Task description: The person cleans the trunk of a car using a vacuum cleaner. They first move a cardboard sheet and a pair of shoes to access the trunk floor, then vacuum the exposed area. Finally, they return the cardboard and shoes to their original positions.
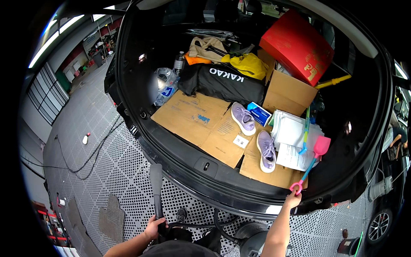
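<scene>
My left hand (155, 226) grips a black vacuum cleaner wand (157, 192), its flat nozzle pointing up beside the car's rear bumper. My right hand (293, 199) holds the pink handle of a toy shovel (321, 146) with a pink blade and blue shaft, over the right side of the open trunk. Left of the shovel lie a printed paper sheet (292, 157), a stack of white papers (287, 127) and a toy rake (307, 128). Two lilac sneakers (243, 119) rest apart on flattened cardboard (192, 119), near a blue box (258, 113).
Deeper in the trunk are a black bag (224, 82), a yellow bag (250, 66), a plastic bottle (179, 63), an open cardboard box (289, 93) and a red box (297, 46). A vacuum canister (253, 239) stands by my feet. Cables (93, 163) and a floor mat (111, 218) lie left.
</scene>
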Motion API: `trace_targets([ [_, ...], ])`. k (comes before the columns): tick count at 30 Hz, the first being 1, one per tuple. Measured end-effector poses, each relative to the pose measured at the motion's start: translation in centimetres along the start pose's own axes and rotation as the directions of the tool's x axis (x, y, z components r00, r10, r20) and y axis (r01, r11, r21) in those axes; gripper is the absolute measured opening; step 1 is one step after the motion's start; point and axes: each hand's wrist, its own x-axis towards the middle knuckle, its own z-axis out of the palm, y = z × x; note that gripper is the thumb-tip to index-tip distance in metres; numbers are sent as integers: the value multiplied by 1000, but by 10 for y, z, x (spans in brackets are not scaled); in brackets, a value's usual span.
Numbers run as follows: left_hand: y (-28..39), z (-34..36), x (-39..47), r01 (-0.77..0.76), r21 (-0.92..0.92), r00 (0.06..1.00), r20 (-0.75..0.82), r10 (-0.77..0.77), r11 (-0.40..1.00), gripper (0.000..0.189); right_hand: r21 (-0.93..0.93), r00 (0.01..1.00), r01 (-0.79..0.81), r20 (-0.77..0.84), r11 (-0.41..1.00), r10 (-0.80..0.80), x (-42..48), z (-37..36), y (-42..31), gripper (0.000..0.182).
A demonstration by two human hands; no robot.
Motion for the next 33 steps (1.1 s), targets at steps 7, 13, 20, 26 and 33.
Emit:
trace_targets([
  [7,3,0,2,-67,-63,996,46,70,996,13,441,966,3,232,898,-117,-135,-51,-81,22],
  [13,-11,-34,15,-96,-15,994,48,97,995,16,490,784,-387,621,781,-1,-269,3,-119,17],
  [20,11,-38,21,-255,36,966,-34,256,966,25,354,502,-688,863,634,63,-247,187,-267,51],
  [26,48,-24,64,-183,-129,968,148,202,975,70,506,595,-181,740,844,-316,-268,152,-276,36],
  [33,100,-12,91,36,40,952,303,-46,999,54,222,726,-551,602,804,332,-294,-105,-90,40],
])
